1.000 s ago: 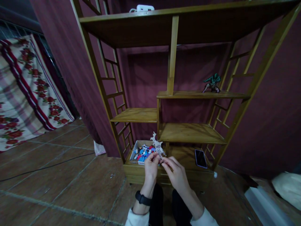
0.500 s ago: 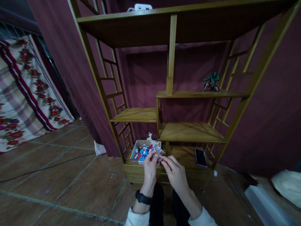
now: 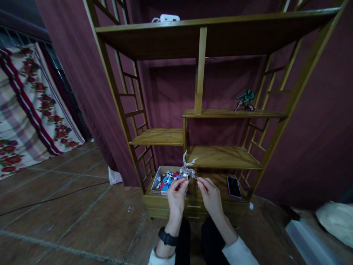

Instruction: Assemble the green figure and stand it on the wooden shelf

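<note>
Between my hands is a translucent figurine [image 3: 188,171] with branching, antler-like parts pointing up. My left hand [image 3: 177,193] pinches its lower left side between thumb and fingers. With its fingertips, my right hand [image 3: 210,195] grips a thin part at the figurine's right end. Just behind and left of my left hand stands an open cardboard box [image 3: 156,190], filled with small figures [image 3: 167,180] in blue, white and red. The figurine and my left fingers cover the box's right side.
The wooden shelf unit [image 3: 165,137] fills the space ahead. A phone [image 3: 234,187] lies on its bottom board at the right. A green-caped figure [image 3: 245,100] stands on a higher board, and a white power strip [image 3: 169,18] on top. A dark cable [image 3: 68,190] crosses the floor.
The figurine has turned more upright and shifted right, its branching part now pointing up. My right hand has moved slightly right, widening the space between my hands. The view has tilted slightly.
</note>
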Motion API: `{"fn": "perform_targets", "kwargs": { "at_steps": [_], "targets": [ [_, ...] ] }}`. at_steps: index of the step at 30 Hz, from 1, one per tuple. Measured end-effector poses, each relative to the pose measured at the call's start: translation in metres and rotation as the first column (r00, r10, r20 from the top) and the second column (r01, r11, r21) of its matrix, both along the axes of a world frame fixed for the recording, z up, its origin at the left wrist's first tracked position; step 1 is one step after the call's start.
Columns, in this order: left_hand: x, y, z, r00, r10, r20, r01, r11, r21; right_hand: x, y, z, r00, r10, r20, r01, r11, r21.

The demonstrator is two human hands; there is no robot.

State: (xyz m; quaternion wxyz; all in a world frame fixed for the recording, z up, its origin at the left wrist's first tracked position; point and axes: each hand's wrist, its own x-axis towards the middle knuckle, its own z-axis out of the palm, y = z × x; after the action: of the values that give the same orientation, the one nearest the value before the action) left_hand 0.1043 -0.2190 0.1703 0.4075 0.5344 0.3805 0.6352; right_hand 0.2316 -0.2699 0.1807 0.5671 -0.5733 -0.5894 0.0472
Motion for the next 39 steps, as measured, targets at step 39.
{"fn": "perform_targets", "kwargs": {
  "at_steps": [39],
  "targets": [
    [-0.012,0.003,0.005,0.953,0.189,-0.237,-0.139,0.967,0.214,-0.014,0.005,-0.003,0.966,0.135,-0.220,-0.144,0.989,-0.022]
  ]
}}
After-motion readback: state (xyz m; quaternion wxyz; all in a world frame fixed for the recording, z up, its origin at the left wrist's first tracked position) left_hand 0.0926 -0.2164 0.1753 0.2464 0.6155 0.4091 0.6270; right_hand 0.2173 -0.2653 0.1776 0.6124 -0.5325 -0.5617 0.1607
